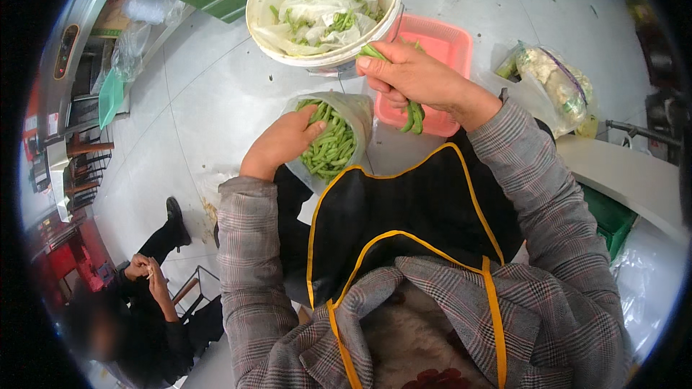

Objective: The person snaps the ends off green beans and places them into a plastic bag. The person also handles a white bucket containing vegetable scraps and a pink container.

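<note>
Green beans (pixel 332 143) fill an open clear plastic bag (pixel 361 113) in front of me. My left hand (pixel 286 138) reaches into the bag's mouth, its fingers partly hidden among the beans; whether they grip any cannot be told. My right hand (pixel 413 75) is closed around a bunch of green beans (pixel 415 118), which stick out above and below the fist. This hand is over the pink plastic basket (pixel 460 54), close to the rim of a white bucket (pixel 324 59). Inside the bucket lie crumpled translucent plastic and green bean scraps (pixel 343 21).
A plastic bag with a pale vegetable, possibly cauliflower (pixel 549 81), lies on the tiled floor at right, near a white board edge (pixel 616 173). At lower left sits another person (pixel 157 308) in dark clothes. A cabinet and hanging plastic bags (pixel 130 51) stand at upper left.
</note>
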The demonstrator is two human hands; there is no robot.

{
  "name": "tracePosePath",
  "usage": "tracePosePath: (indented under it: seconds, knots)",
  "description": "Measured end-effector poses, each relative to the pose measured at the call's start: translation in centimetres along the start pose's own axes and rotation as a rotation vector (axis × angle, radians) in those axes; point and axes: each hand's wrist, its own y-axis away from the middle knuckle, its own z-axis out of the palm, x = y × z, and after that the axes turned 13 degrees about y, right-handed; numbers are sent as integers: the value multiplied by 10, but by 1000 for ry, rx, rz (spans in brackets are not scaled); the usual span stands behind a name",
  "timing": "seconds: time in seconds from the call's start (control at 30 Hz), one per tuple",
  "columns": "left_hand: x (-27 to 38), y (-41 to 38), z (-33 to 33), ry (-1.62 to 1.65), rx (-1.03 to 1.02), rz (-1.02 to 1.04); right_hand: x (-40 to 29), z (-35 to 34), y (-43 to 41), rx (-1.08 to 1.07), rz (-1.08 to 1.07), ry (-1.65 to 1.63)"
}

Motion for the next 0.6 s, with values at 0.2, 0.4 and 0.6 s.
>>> tracePosePath:
  seconds: [0.2, 0.4, 0.6]
  knots:
    - [14, 1, -18, 287, 123, 181, 5, 6, -15, -2, -53, -424]
    - [63, -16, 21, 1107, -121, 380, 5, 15, -28, 93, -228, -499]
    - [69, -18, 22, 1054, -314, 290, 5, 10, -27, 244, -448, 173]
